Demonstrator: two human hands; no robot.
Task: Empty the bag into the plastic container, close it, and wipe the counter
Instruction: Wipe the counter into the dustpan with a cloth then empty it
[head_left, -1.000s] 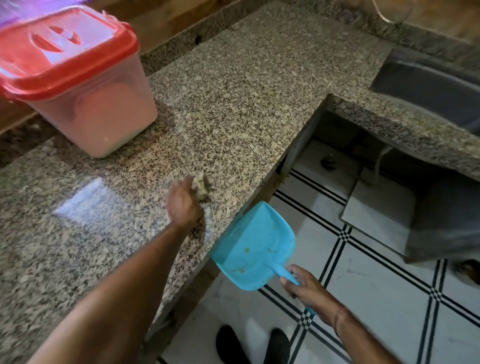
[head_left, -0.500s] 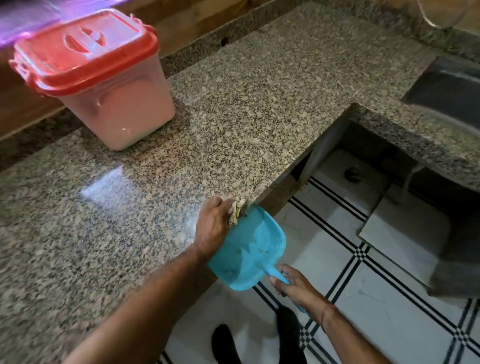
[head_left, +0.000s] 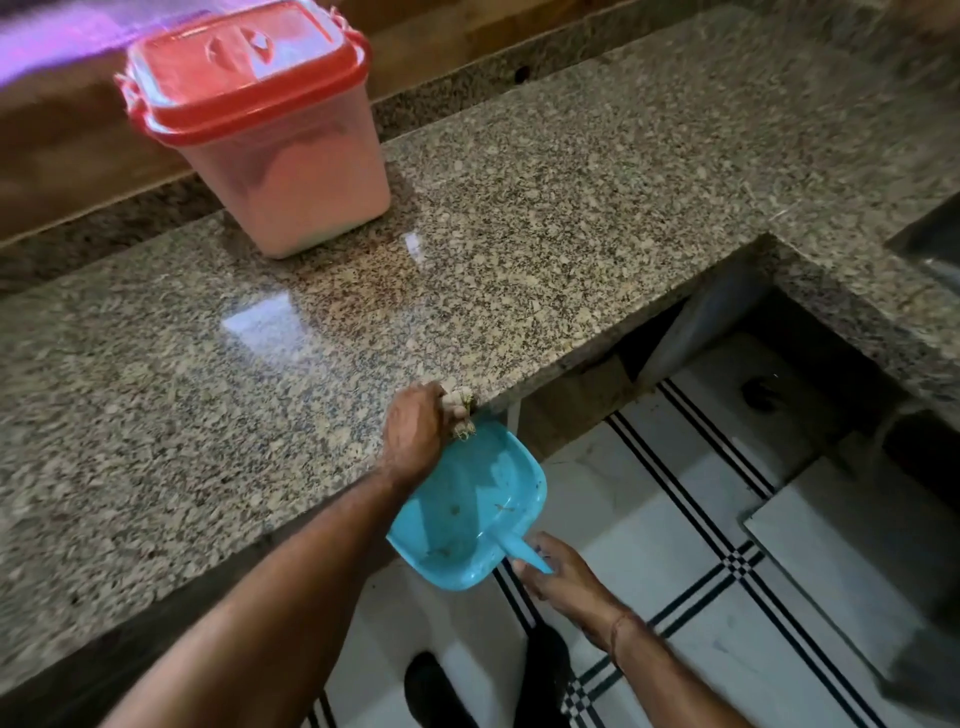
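Granite counter (head_left: 519, 234) over white tiled floor (head_left: 675, 519).
The lidded plastic container (head_left: 291, 171) stands far left, well apart from both hands; left hand (head_left: 415, 436) grips a cloth (head_left: 460, 410) at the near edge, right hand (head_left: 561, 577) grips the dustpan (head_left: 467, 509) handle.

Left arm extends forward from lower left; left hand (head_left: 415, 436) knuckles up, fingers curled round a small wad, probably a cloth (head_left: 460, 411), blurry. Right arm enters from lower right and sits lower; right hand (head_left: 563, 577) grips the dustpan handle (head_left: 522, 552), fingers wrapped beneath it.
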